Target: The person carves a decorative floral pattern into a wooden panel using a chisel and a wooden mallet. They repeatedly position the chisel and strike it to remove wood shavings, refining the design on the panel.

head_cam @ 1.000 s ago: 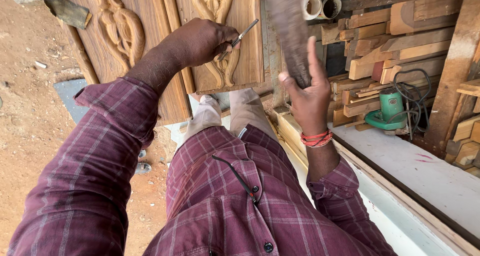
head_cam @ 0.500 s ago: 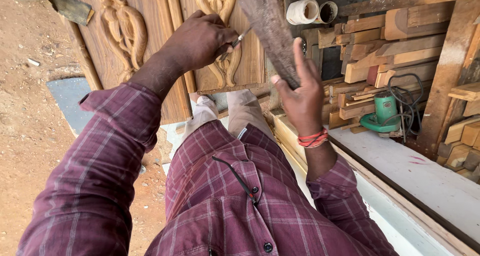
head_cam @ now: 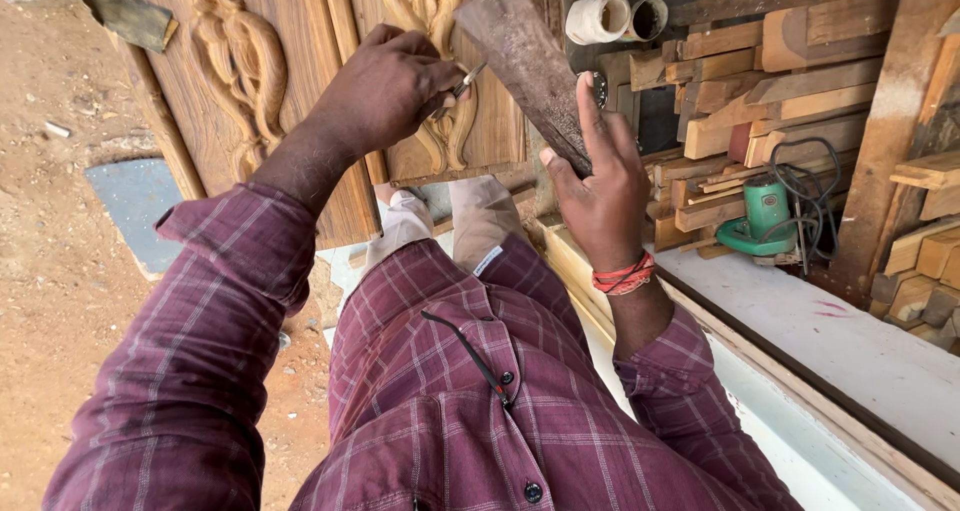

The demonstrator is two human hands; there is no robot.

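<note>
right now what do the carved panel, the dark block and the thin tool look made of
Carved panel: wood, brown with visible grain, smooth relief scrolls, apparently unpainted. Dark block in the right hand: likely weathered wood, grey-brown, rough and matte. Thin tool in the left hand: its tip glints, probably metal; the rest is hidden.

The left hand (head_cam: 385, 91) is closed around a thin metal tool (head_cam: 462, 81) — only its shiny tip sticks out, so its handle is hidden. The carved door (head_cam: 250, 61) runs off the top edge, and the hand covers part of its carving. The right hand (head_cam: 600, 186) hides the low end of the dark wood piece (head_cam: 520, 51). The green machine (head_cam: 765, 216) sits partly behind wood blocks (head_cam: 780, 61) — too small to tell its kind. The white surface (head_cam: 860, 351) is cut off at the right.
</note>
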